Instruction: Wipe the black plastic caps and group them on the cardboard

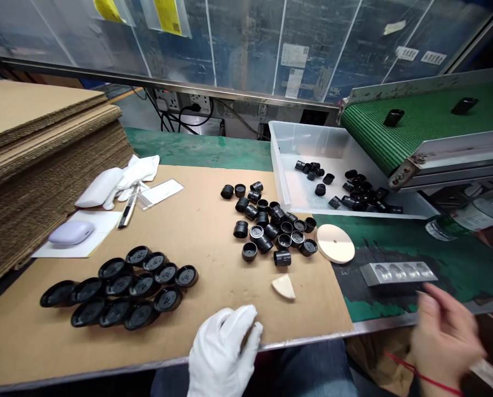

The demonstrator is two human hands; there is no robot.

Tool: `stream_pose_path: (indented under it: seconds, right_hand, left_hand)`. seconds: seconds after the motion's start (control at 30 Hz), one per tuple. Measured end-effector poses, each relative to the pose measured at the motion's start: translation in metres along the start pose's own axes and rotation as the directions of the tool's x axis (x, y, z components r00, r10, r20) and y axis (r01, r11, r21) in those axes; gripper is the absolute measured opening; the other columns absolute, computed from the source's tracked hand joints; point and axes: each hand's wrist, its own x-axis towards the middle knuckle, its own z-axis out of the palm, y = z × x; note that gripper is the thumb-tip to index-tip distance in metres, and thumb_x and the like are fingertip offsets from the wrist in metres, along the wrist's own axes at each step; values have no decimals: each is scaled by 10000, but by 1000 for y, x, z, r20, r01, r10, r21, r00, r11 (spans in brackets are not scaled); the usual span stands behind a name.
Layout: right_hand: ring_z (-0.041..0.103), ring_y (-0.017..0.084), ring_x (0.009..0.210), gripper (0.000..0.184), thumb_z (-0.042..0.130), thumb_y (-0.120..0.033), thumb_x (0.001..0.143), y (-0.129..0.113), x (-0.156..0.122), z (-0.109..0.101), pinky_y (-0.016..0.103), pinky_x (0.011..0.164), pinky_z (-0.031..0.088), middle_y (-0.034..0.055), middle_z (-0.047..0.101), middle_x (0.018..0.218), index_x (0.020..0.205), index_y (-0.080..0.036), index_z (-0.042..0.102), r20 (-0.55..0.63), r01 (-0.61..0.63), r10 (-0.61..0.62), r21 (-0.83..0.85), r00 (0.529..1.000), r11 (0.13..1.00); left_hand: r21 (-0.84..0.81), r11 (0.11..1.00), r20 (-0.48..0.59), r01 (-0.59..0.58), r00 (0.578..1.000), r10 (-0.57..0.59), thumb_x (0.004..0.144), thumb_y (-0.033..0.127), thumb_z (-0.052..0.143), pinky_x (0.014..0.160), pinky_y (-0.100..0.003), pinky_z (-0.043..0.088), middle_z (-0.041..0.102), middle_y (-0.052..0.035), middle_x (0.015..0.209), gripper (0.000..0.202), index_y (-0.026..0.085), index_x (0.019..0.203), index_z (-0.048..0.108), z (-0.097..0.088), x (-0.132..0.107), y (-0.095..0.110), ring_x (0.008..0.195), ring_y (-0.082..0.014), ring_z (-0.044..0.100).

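Note:
My left hand, in a white glove, rests at the table's front edge with fingers loosely bent. A gap shows between thumb and forefinger, and I see nothing held there. Close in front lies a pale wedge-shaped piece. My bare right hand, slightly blurred, hovers at the right, forefinger stretched out beside the thumb. No object shows between them, and its other fingers are partly hidden. Just beyond it sits a silver metal block with a row of round recesses. Loose short black cylindrical caps lie on the cardboard mid-table.
Wider black round caps stand grouped at the left. A pale disc lies beside the loose caps. Behind are a white tray with black pieces, a green conveyor and a bottle. Stacked cardboard and a knife occupy the left.

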Motion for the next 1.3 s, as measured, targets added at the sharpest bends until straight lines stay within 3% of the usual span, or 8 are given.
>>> stream_pose_path:
  seconds: [0.13,0.27,0.73,0.87,0.93,1.1,1.2,1.3]
  right_hand:
    - [590,223,776,269,547,-373,868,-102,-22,66,351,681,483,100,619,944,1048,-176,573,505,100,-226,264,833,959]
    - [589,225,745,228,564,-334,854,-159,-34,95,340,631,482,105,602,884,979,-143,552,568,128,-259,260,781,957]
    - [550,240,911,330,707,-194,768,-167,-46,97,376,816,429,49,633,965,1074,-201,583,638,198,-482,466,600,862]
    - [536,215,838,272,713,-363,764,-168,-51,74,341,762,399,46,620,870,930,-172,614,665,-16,-442,563,602,826]
    - [521,172,721,314,663,-469,780,-165,-57,62,289,666,386,25,590,752,831,-161,623,797,-316,-383,555,468,770]
    - [387,68,458,524,549,-666,740,-162,-82,50,185,436,255,-32,461,546,658,-149,552,967,-947,-231,-32,-111,321]
    - [341,47,414,538,635,-682,636,-163,-94,50,167,400,192,-55,439,514,663,-156,523,969,-979,-158,-172,-188,113]
    - [379,57,415,552,632,-696,646,-162,-103,50,172,410,223,-54,461,507,685,-157,521,979,-978,-107,-157,-173,140]
  left_hand:
    - [6,1000,0,-4,1000,4,769,241,642,745,-313,473,694,1,868,245,211,1011,610,-1,0,-1,805,-167,581]
    - [-62,998,38,-5,999,7,791,232,604,758,-319,504,697,-14,899,236,206,1026,608,-5,-5,-5,837,-168,608]
    - [-156,943,185,295,946,-266,813,378,557,784,-346,591,676,-21,1049,351,274,1145,510,-13,6,-7,912,-169,667]
    - [-198,908,158,369,927,-342,829,300,529,795,-303,584,671,-38,1070,350,251,1174,495,-16,-1,-3,911,-156,671]
    - [-267,893,154,361,931,-331,835,233,506,822,-267,568,663,-35,1086,364,257,1197,481,-22,-6,0,938,-140,663]
    - [-490,828,287,273,947,-143,808,211,548,879,-213,529,627,-33,1167,407,269,1207,488,-37,-1,10,1061,-141,615]
    - [-552,789,327,270,941,-93,785,224,582,894,-219,521,652,-15,1114,386,282,1162,518,-40,13,17,1031,-133,628]
    - [-602,730,299,323,939,-169,773,232,591,853,-192,531,672,11,1040,298,296,1064,569,-39,20,24,973,-113,644]
